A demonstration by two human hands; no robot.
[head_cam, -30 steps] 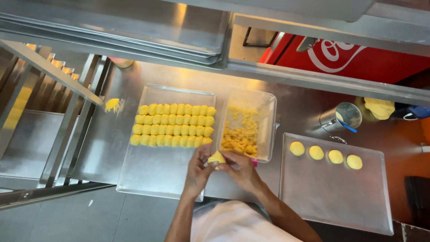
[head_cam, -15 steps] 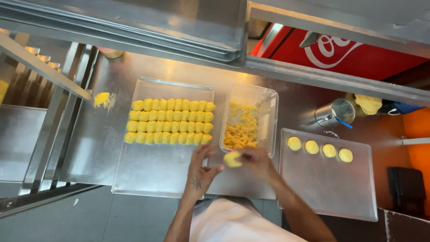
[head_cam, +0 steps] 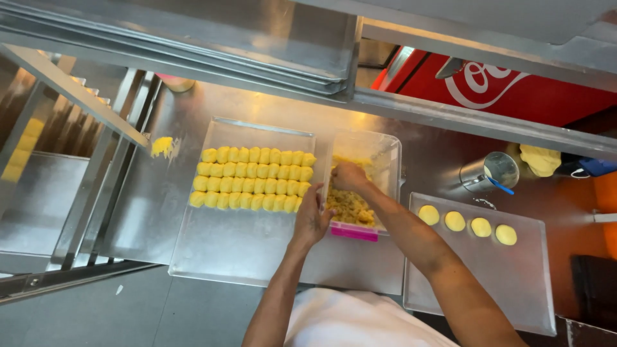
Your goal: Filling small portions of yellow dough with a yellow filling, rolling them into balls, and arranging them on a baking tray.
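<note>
Since the earlier frame, right hand (head_cam: 349,175) has moved from the counter edge into the clear tub (head_cam: 388,153), fingers curled together in the yellow filling (head_cam: 350,207). Left hand (head_cam: 311,220), fingers together, rests at the tray's (head_cam: 225,247) 3 o'clock edge, touching the last yellow piece (head_cam: 302,189). Four yellow discs (head_cam: 467,224) lie on the sheet at 3 o'clock.

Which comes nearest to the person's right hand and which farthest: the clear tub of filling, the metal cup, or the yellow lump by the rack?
Measured from the right hand in the head view:
1. Clear tub of filling: the hand is inside it.
2. Metal cup: off to the right, beyond the tub.
3. Yellow lump: far left, past the tray of yellow pieces.
</note>
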